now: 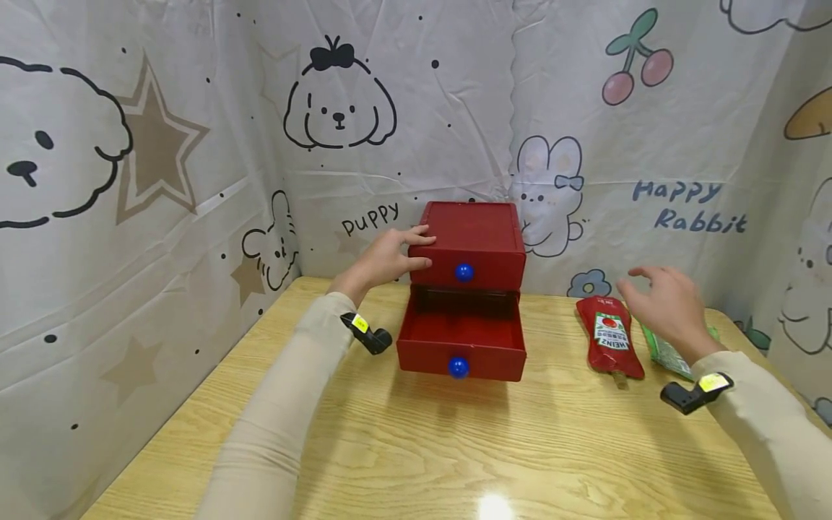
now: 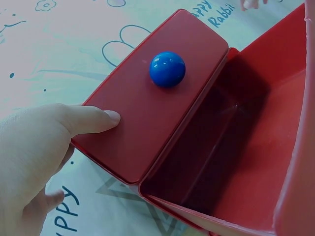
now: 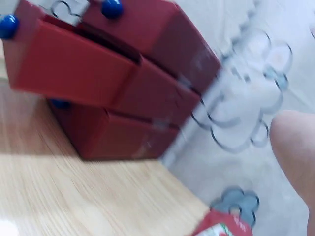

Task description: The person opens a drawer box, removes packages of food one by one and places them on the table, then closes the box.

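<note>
A red drawer cabinet [image 1: 477, 230] with blue knobs stands at the back of the table. Its middle drawer [image 1: 429, 354] is pulled out, its red inside showing. My left hand [image 1: 383, 256] grips the upper left edge of the cabinet, thumb on the front of the top drawer [image 2: 133, 142], beside the blue knob [image 2: 167, 69]. Off to the right, my right hand [image 1: 669, 303] is in the air with fingers loosely bent and nothing in them. Nearest to it lie a red Heinz ketchup pouch [image 1: 609, 336] and a green packet [image 1: 669, 354], partly hidden behind that hand.
The wooden table [image 1: 416, 448] reaches back to a printed cloth [image 1: 403, 173] hanging behind and at the sides. In the right wrist view, a lower drawer level [image 3: 133, 137] shows beneath the pulled-out drawer.
</note>
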The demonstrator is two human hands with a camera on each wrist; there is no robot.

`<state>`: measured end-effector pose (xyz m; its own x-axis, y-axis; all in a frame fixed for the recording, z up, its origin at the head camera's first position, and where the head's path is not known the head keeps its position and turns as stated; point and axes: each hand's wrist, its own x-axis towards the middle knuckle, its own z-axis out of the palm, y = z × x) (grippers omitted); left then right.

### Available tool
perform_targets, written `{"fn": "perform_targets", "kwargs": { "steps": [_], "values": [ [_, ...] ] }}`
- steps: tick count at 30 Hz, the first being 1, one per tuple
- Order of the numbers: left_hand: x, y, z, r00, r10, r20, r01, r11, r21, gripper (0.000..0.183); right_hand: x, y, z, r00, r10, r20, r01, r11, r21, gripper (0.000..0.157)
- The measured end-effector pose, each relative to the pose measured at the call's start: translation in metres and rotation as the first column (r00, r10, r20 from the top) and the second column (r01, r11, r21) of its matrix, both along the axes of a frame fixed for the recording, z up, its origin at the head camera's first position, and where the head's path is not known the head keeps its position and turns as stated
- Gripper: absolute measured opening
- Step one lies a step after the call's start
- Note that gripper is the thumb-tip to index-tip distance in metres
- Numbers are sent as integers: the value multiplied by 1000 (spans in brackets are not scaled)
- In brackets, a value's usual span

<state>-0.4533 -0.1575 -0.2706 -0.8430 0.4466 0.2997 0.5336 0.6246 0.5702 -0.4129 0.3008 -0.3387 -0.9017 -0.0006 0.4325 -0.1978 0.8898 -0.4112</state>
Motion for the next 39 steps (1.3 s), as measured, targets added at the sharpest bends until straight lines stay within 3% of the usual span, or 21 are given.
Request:
{"fn": "perform_targets", "kwargs": {
  "steps": [6, 11, 16, 24, 39],
  "values": [
    [0, 0, 0, 1000, 4, 10, -4, 1000, 1, 50, 9, -40, 23, 986, 162, -26, -161, 986, 44, 45],
    [-1, -2, 0, 1000, 4, 17, -4, 1000, 1, 50, 26, -75, 40, 954, 287, -82, -281, 957, 78, 36],
    [0, -3, 0, 1000, 7, 10, -7, 1000, -5, 50, 45, -107, 49, 883, 452, -123, -441, 891, 109, 30],
    [-1, -1, 0, 1000, 9, 7, -9, 1000, -12, 51, 71, -154, 50, 740, 651, -169, -648, 758, 82, 23],
    [1, 2, 1, 1000, 15, 8, -15, 1000, -1, 49, 111, -196, 35, 595, 797, -106, -801, 599, 10, 21]
  ]
}}
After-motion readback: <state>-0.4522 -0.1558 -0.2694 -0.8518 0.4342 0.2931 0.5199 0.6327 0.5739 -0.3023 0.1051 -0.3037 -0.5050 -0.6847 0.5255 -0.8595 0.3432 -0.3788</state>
